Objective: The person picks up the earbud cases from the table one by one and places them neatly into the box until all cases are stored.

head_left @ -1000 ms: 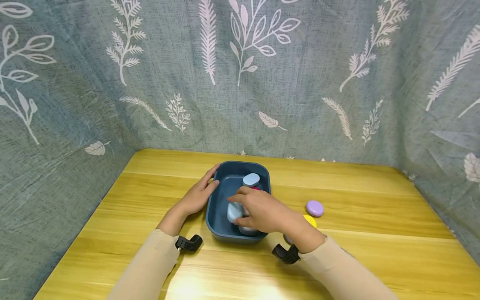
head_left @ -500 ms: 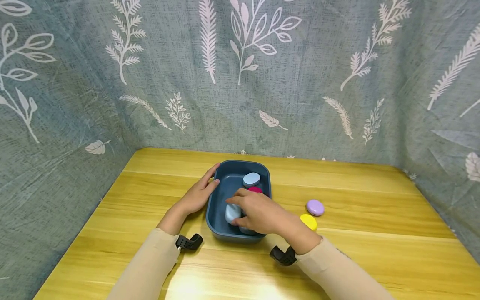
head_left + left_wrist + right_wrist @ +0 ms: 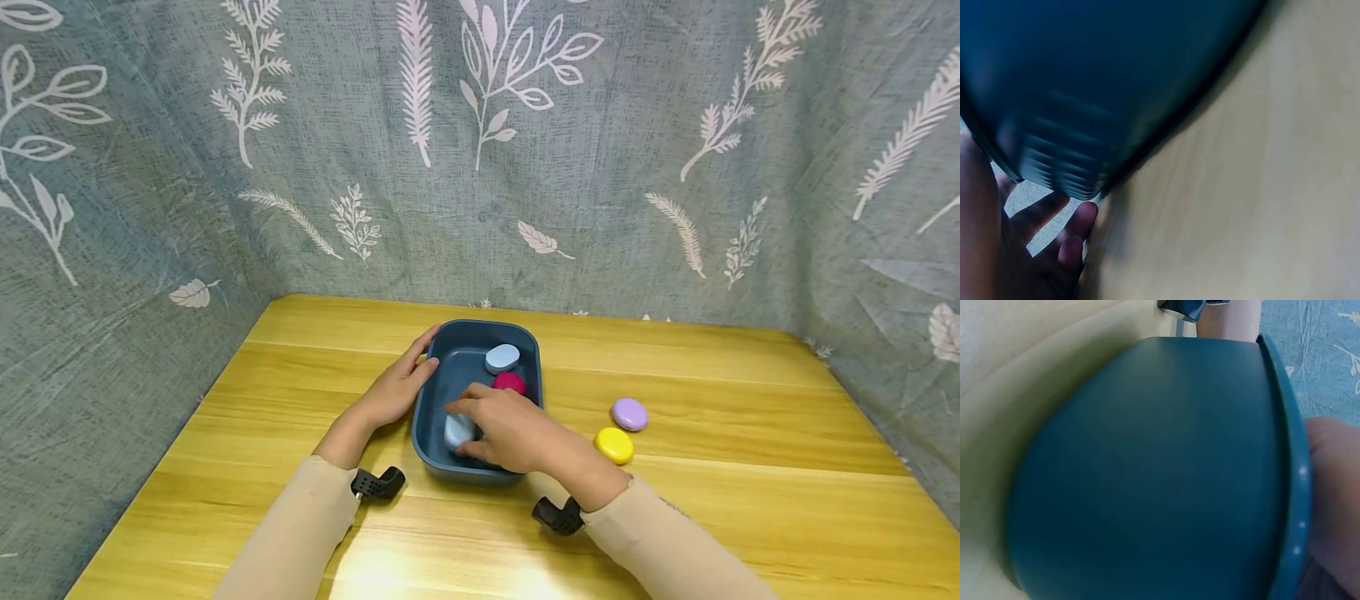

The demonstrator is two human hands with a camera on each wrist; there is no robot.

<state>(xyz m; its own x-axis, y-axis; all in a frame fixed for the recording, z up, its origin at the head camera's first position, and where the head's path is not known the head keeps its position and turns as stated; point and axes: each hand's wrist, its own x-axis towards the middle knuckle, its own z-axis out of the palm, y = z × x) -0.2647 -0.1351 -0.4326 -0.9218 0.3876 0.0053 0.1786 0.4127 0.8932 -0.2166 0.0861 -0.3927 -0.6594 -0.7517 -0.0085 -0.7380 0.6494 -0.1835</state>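
Note:
A dark blue bin (image 3: 441,392) with rounded corners stands on the wooden table. My left hand (image 3: 392,392) rests at its left wall, the thumb at the rim and the fingers spread along the outside. Inside the bin, my right hand (image 3: 506,425) pinches a smooth light blue rounded piece (image 3: 459,431) between thumb and fingers. Another light blue oval piece (image 3: 502,358) lies at the bin's far right, with a round crimson piece (image 3: 509,382) just nearer. The right hand covers the near right part of the bin. Only the bin's outside (image 3: 1160,462) fills the right wrist view.
On the table right of the bin lie a glossy lilac disc (image 3: 630,414) and a yellow disc (image 3: 615,446), close together near my right forearm. A grey-blue leaf-patterned curtain (image 3: 480,233) hangs behind the table (image 3: 720,392) and along its sides.
My right hand has moved slightly left and nearer with the light blue piece, uncovering more of the crimson piece and the yellow disc. The left hand stays at the bin.

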